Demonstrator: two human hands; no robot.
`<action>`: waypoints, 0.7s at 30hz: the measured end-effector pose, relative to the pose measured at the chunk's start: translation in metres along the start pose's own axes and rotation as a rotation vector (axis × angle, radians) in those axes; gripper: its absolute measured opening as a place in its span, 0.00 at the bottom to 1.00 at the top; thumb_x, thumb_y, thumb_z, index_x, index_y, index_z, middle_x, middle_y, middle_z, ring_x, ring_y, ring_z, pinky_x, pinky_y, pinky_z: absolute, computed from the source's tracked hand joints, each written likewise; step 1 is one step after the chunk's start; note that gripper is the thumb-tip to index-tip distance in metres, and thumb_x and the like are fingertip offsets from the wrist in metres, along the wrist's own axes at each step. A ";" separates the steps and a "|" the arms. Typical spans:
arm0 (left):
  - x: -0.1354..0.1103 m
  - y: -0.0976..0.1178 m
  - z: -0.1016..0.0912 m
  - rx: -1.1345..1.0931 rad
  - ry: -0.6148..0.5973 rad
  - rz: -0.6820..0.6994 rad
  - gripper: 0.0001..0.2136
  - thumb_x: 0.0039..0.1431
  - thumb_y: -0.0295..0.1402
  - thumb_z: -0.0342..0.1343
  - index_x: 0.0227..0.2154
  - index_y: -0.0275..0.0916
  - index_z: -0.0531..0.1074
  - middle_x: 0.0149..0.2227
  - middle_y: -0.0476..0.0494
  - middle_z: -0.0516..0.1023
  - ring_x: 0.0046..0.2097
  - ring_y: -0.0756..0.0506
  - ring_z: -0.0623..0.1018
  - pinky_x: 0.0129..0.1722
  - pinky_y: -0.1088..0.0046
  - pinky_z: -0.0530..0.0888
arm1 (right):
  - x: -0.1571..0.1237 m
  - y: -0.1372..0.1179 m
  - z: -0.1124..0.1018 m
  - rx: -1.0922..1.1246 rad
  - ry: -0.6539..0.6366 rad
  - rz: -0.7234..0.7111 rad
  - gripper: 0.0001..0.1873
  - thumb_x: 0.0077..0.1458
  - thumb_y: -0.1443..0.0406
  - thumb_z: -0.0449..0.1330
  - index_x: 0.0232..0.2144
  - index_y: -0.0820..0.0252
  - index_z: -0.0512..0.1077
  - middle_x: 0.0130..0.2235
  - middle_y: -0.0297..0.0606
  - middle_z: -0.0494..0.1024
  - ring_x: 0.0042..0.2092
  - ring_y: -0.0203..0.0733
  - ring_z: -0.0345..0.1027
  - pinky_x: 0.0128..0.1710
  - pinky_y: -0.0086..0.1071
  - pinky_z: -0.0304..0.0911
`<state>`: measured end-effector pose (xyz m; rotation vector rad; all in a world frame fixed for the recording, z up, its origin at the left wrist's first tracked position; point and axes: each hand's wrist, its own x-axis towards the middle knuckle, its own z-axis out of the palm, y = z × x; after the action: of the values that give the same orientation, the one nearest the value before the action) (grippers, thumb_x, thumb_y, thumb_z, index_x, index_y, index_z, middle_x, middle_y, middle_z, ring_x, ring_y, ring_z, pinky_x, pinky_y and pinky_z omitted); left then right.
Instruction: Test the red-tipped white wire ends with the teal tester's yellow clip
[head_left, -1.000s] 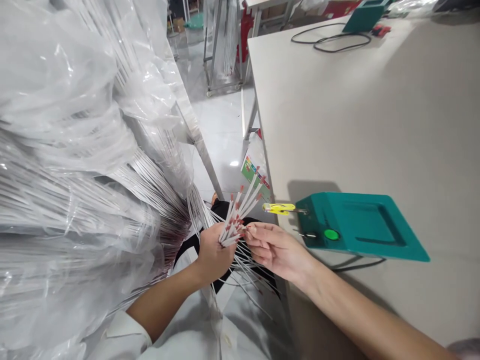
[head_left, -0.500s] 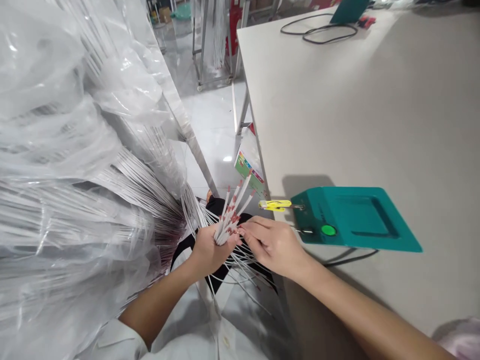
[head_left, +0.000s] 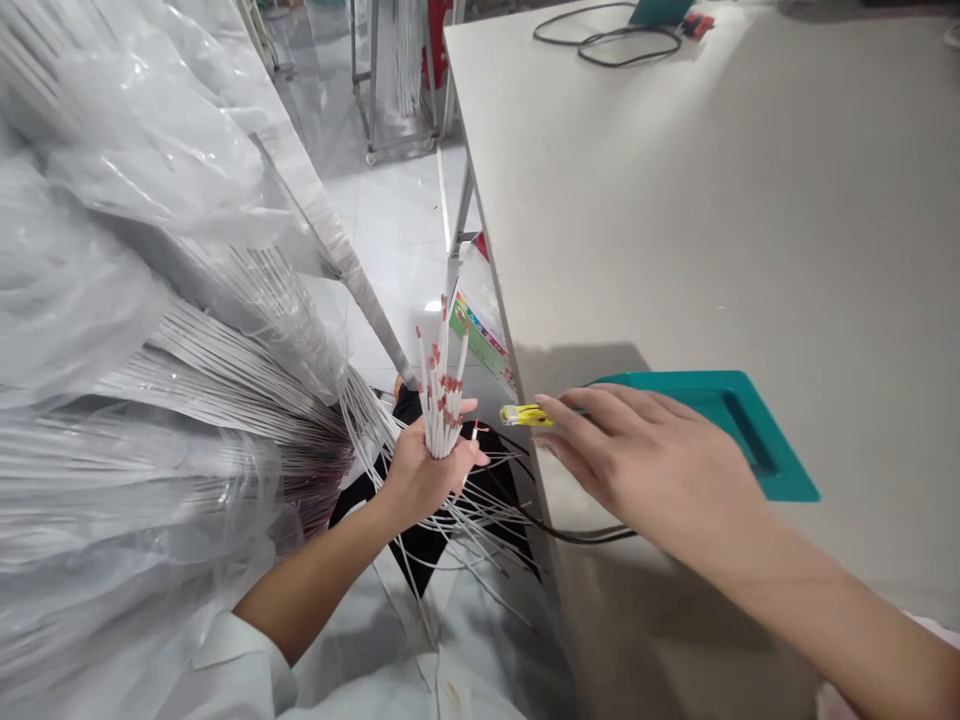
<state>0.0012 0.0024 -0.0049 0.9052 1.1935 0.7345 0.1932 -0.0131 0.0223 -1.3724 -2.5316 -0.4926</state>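
My left hand [head_left: 427,470] is closed around a bundle of white wires [head_left: 441,415], their reddish, coppery ends pointing up and away from me. One wire with a stripped end [head_left: 475,430] stands apart from the bundle, by the left thumb. At the table edge, my right hand [head_left: 637,450] has its thumb and fingertips on either side of a yellow clip [head_left: 517,414] and appears to pinch it. Beneath that hand lies a teal plate [head_left: 784,440] with a recessed tray. The hand covers the plate's near end.
To the left, many long white wires [head_left: 247,370] lie under clear plastic sheeting [head_left: 172,150]. A pale table [head_left: 637,220] spans the right. Black cable [head_left: 600,537] runs below the plate, and another looped cable [head_left: 637,60] lies at the far end. A wheeled metal rack [head_left: 367,90] stands beyond.
My right hand has left the wire ends and moved right to the yellow clip, covering part of the teal plate. My left hand still holds the bundle, now more upright. The view has shifted slightly.
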 end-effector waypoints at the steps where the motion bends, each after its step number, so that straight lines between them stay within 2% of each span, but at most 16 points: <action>1: 0.003 0.000 0.001 -0.001 -0.024 0.016 0.21 0.47 0.27 0.53 0.47 0.33 0.67 0.21 0.52 0.74 0.15 0.57 0.62 0.15 0.81 0.61 | -0.002 0.004 0.002 -0.028 -0.037 -0.024 0.13 0.57 0.65 0.51 0.40 0.62 0.72 0.35 0.44 0.77 0.36 0.48 0.69 0.34 0.39 0.60; 3: 0.007 0.001 0.002 0.004 -0.050 0.030 0.20 0.47 0.28 0.53 0.46 0.33 0.69 0.22 0.51 0.75 0.15 0.58 0.62 0.15 0.81 0.61 | -0.003 0.008 0.007 -0.044 -0.104 -0.048 0.14 0.58 0.66 0.49 0.42 0.63 0.71 0.36 0.46 0.77 0.39 0.50 0.68 0.36 0.41 0.59; 6: 0.012 0.001 0.005 0.005 -0.062 0.027 0.19 0.48 0.29 0.53 0.45 0.31 0.70 0.23 0.48 0.76 0.16 0.58 0.63 0.16 0.81 0.61 | 0.000 0.009 0.012 -0.026 -0.173 -0.009 0.14 0.57 0.67 0.49 0.42 0.64 0.70 0.37 0.48 0.76 0.43 0.54 0.66 0.38 0.43 0.57; 11: 0.017 0.000 0.007 0.004 -0.084 0.050 0.22 0.50 0.33 0.56 0.48 0.30 0.69 0.27 0.42 0.79 0.16 0.57 0.63 0.16 0.79 0.62 | 0.012 0.016 0.015 0.085 -0.251 0.010 0.09 0.53 0.71 0.52 0.30 0.59 0.72 0.30 0.45 0.77 0.41 0.52 0.67 0.37 0.42 0.54; 15: 0.019 -0.003 0.008 0.000 -0.095 0.065 0.23 0.50 0.35 0.57 0.49 0.30 0.69 0.29 0.39 0.80 0.17 0.57 0.65 0.16 0.79 0.63 | 0.016 0.024 0.020 0.177 -0.228 0.013 0.10 0.52 0.69 0.53 0.21 0.55 0.68 0.23 0.41 0.75 0.38 0.52 0.68 0.39 0.45 0.53; 21: 0.020 -0.004 0.018 -0.016 -0.063 0.010 0.22 0.48 0.33 0.58 0.48 0.29 0.70 0.27 0.41 0.79 0.16 0.57 0.64 0.15 0.79 0.63 | 0.013 0.026 0.025 0.063 -0.195 -0.029 0.12 0.53 0.68 0.51 0.20 0.53 0.66 0.22 0.36 0.74 0.38 0.49 0.68 0.42 0.47 0.53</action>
<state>0.0229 0.0146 -0.0151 0.9158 1.1267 0.7178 0.2070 0.0193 0.0088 -1.4267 -2.6982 -0.2929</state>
